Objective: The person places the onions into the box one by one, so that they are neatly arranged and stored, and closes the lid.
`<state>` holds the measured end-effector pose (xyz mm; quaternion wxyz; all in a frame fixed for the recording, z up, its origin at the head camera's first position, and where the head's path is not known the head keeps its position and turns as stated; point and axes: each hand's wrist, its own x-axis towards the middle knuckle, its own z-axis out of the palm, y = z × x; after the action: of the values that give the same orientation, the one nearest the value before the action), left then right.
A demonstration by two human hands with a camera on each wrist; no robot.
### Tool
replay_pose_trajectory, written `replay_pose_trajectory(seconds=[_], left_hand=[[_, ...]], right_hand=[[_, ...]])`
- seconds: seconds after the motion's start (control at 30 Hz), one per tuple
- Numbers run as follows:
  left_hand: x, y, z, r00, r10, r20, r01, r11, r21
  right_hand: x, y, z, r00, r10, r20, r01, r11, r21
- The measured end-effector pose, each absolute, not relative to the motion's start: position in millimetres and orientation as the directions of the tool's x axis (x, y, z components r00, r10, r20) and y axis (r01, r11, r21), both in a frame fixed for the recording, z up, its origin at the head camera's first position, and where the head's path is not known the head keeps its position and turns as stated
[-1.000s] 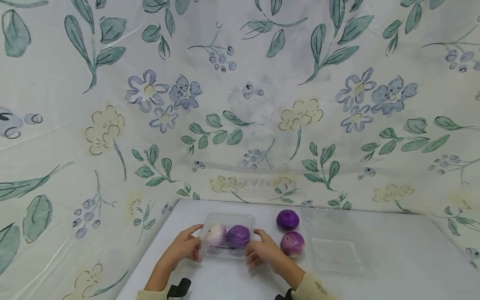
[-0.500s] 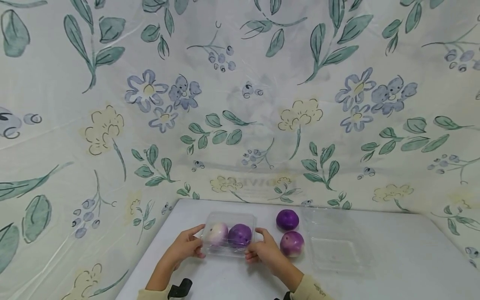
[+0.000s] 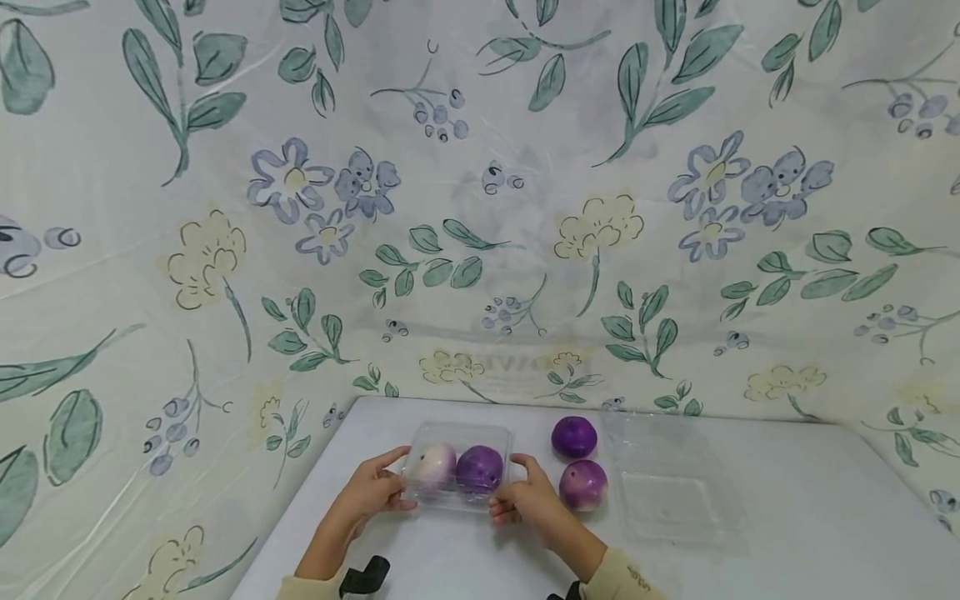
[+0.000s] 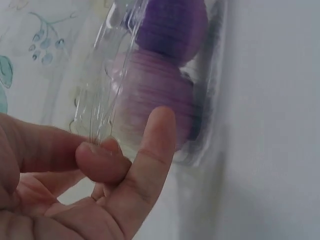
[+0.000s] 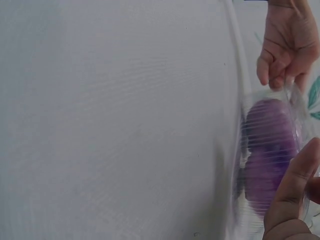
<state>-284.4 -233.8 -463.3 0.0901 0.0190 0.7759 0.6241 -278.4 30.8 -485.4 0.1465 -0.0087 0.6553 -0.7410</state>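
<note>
Beige sleeve [image 3: 309, 588] and black wrist gear [image 3: 365, 577] come first in my head view, at the near left of a white table [image 3: 810, 500], where a person's left hand [image 3: 369, 492] grips the left side of a clear plastic box [image 3: 461, 432]. My left wrist view shows thumb and fingers pinching the rim, one finger extended across the side. The box is nearer the table's left edge than its right, toward the far left corner; I cannot tell whether its base touches the surface. Through the plastic I see two round, onion-like bulbs side by side: a white-and-pink bulb [image 3: 435, 465] on the left, a violet bulb [image 3: 480, 469] on the right. The person's right hand [image 3: 531, 497] holds the box's right side, thumb and fingers around its near right corner. Just right of that hand, a deep purple bulb [image 3: 574, 437] lies nearer the table's far edge, a pink-purple bulb [image 3: 583, 486] closer to the near edge. Farther right, a second clear container [image 3: 678, 540] lies spread open, reaching toward the far edge. Floral sheeting [image 3: 465, 196] rises behind.
</note>
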Motion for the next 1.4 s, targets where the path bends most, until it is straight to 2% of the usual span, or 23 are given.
replay_pose_trajectory(seconds=[0.33,0.8,1.1,1.4], left_hand=[[-281.9,-228.3,-460.1,-0.970,0.059,-0.236,-0.222,0.185,0.957],[-287.7,-220.2,-465.1,-0.978,-0.039,-0.205,-0.208,0.079,0.975],[-288.1,-218.9,-466.2,-0.985,-0.031,-0.173,-0.175,0.120,0.977],[-285.6,-214.1,-466.2,-0.984,-0.023,-0.174,-0.175,0.098,0.980]], right_hand=[[-274.7,31.7,-484.5,-0.960,-0.203,-0.194,0.224,-0.136,-0.965],[-272.7,31.3,-481.3,-0.961,-0.188,-0.205,0.234,-0.147,-0.961],[-274.2,33.3,-481.2,-0.964,-0.176,-0.198,0.227,-0.161,-0.961],[-273.7,36.7,-481.9,-0.962,-0.169,-0.215,0.241,-0.155,-0.958]])
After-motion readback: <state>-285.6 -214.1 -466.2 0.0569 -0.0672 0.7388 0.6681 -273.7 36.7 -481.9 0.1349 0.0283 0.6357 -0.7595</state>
